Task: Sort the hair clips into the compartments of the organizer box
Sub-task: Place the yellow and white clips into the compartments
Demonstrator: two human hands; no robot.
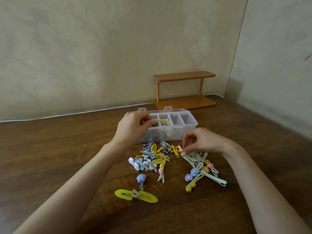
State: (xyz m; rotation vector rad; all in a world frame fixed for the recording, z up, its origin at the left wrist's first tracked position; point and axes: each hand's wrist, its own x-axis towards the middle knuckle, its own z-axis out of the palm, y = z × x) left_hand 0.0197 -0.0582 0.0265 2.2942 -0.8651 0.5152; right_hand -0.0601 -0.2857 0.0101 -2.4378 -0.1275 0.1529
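This is looking like a room in a home. A dark wood-grain table [50,149] is sitting pushed into a corner where pale wallpaper [84,48] with a faint swirling pattern is covering both sides. A small two-tier wooden rack [184,76] is standing at the table's far edge, a white cable [81,113] is running along behind it, and colourful hair clips [158,160] are lying scattered.

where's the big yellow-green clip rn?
Head view, low and left of centre: the yellow-green clip lies on the table, nearest the camera, just below the lone blue clip and apart from the main pile.
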